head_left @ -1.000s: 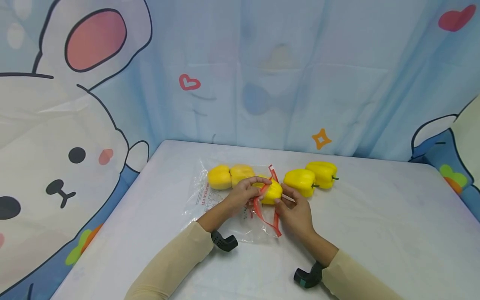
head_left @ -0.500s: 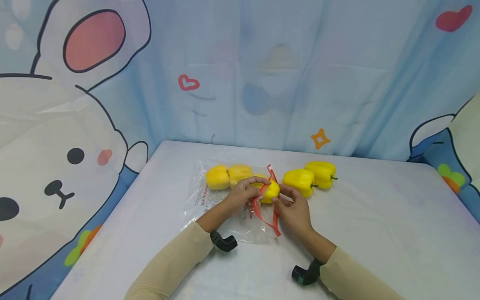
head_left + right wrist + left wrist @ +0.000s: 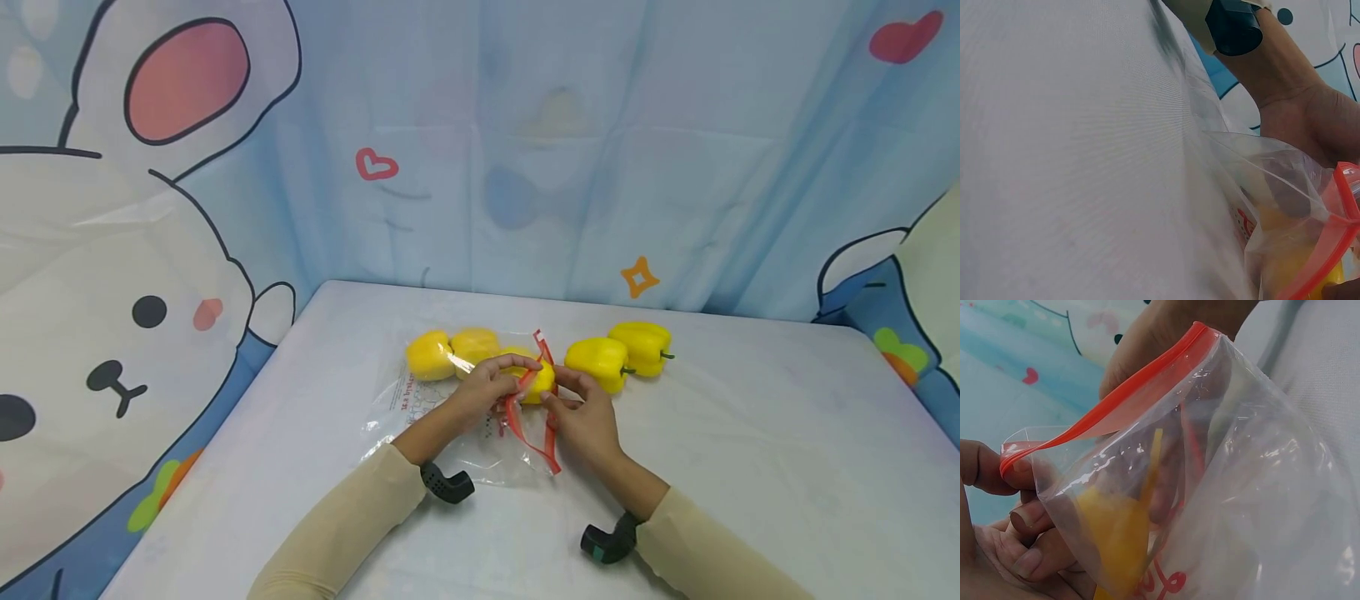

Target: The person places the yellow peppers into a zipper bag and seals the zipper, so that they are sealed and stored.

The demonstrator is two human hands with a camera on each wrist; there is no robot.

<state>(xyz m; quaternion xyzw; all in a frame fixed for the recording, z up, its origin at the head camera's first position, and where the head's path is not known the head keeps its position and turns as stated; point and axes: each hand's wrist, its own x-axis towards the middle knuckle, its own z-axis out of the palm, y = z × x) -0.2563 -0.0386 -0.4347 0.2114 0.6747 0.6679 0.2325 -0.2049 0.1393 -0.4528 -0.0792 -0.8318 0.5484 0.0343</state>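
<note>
A clear zip bag with a red seal strip lies on the table, its mouth towards the right. My left hand pinches the red strip at the mouth, as the left wrist view shows along the strip. My right hand holds a yellow bell pepper between thumb and fingers, partly inside the mouth. Through the plastic, the left wrist view shows yellow. Deeper in the bag, two yellow peppers sit side by side, one at the left and one nearer the hand.
Two more yellow bell peppers, a nearer one and a farther one, lie right of the bag with green stems pointing right. A white cloth covers the table. A blue cartoon-print curtain hangs behind its far edge.
The held pepper has slid a little left into the bag, and my right hand has followed it. The peppers inside have shifted slightly left. My left hand keeps its hold.
</note>
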